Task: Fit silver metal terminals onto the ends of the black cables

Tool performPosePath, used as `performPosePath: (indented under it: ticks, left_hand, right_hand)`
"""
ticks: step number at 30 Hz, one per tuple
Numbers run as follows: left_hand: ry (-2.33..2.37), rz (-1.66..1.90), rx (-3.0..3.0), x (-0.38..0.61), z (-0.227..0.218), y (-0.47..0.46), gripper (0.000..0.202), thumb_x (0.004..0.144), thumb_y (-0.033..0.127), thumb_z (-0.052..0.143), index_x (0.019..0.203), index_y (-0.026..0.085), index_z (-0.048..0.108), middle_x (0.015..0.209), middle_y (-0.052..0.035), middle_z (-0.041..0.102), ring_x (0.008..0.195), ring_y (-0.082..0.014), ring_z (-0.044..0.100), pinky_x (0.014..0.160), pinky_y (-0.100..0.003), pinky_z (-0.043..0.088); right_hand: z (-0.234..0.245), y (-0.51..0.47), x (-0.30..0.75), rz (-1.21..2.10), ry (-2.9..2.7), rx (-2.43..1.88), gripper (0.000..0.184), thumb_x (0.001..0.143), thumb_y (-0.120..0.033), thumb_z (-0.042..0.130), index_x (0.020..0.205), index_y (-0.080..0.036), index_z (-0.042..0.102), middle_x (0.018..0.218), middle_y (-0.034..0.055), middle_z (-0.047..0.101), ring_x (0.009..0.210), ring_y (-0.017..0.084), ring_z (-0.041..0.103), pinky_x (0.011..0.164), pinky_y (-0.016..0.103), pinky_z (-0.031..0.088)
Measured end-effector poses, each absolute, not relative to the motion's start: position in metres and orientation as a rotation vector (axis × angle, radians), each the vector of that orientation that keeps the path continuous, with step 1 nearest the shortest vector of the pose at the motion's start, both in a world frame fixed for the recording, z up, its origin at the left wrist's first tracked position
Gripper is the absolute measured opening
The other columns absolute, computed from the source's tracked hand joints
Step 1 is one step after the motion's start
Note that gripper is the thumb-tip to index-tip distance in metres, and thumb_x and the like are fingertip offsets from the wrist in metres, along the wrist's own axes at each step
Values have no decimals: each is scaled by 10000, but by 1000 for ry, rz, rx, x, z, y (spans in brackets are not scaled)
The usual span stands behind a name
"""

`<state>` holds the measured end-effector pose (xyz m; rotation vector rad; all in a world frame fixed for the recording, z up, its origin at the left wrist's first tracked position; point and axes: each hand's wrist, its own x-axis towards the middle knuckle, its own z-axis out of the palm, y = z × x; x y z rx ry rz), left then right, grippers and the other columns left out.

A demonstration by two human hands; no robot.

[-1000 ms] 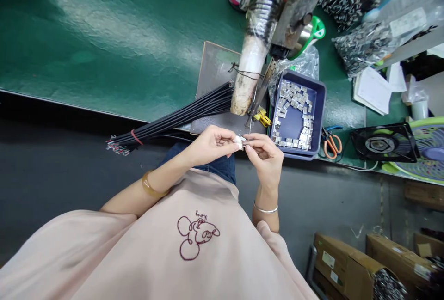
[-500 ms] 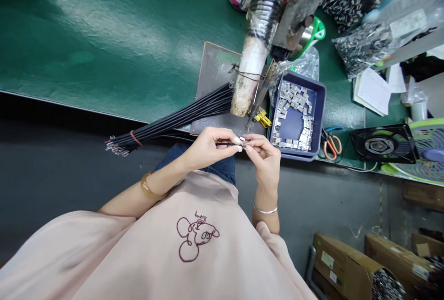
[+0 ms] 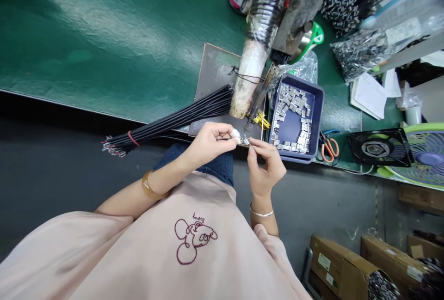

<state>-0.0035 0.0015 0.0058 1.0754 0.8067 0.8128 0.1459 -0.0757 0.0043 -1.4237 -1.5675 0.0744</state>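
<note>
My left hand [image 3: 214, 142] is closed in a pinch, white covers on its fingertips, on what looks like a thin black cable, mostly hidden by the fingers. Facing it, my right hand [image 3: 266, 163] pinches a small silver metal connector [image 3: 246, 142] between thumb and forefinger. The connector sits in the narrow gap between both hands, close to the cable's end; whether they touch is too small to tell. Just beyond are the tip of a soldering iron [image 3: 252, 114] and a bundle of black cables [image 3: 176, 117], tied with a red band.
A blue-grey bin [image 3: 318, 119] of silver connectors stands right of my hands. Nearby lie a yellow tool [image 3: 262, 120] and orange-handled pliers [image 3: 330, 148]. A flexible duct [image 3: 251, 55] hangs over the grey board [image 3: 211, 71]. Farther right is a black fan [image 3: 379, 147]; cardboard boxes [image 3: 342, 263] stand below.
My hands have drawn slightly apart, the right one shifting right and lower with its fingers more curled. The silver connector now shows plainly between them.
</note>
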Motion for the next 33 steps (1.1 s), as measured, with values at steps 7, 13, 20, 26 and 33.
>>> performPosePath:
  ticks: [7,13,20,26,33]
  left_hand:
    - [809,790,1112,-1,4,2,78,697,183,666,645,125,659,560,30,522,530,-68,408,524,-203,314]
    - [845,833,1094,-1,7,2,87,691,190,682,638,125,661,573,18,578,544,-78,464,553,-207,375]
    - [835,818,1111,-1,6,4,145,743,240,673,694,113,723,644,-13,661,632,-118,568,633,-233,445]
    - [868,831,1113,1,6,7,123,700,222,689,668,113,736,624,-4,657,595,-103,546,604,-221,437]
    - [901,840,1131,3,8,9,99,665,188,674,643,112,733,551,21,577,523,-73,450,516,-202,344]
  right_hand:
    - [2,-76,148,175,-1580,-1337,129,888,-156,630,966,-257,612,1083,48,750,981,197,742,817,386,649]
    - [-5,-76,148,184,-1535,-1343,144,882,-136,628,971,-247,601,1056,51,757,969,198,746,826,397,648]
    - [-4,-72,151,227,-1576,-1386,95,893,-148,608,939,-228,591,1109,79,745,1042,197,728,868,390,640]
    - [-4,-70,151,-73,-1768,-1333,191,841,-80,634,931,-241,584,1113,73,763,987,195,754,808,335,647]
    - [-7,-69,153,38,-1748,-1309,170,875,-94,587,938,-248,553,1245,85,717,1005,201,754,794,353,669]
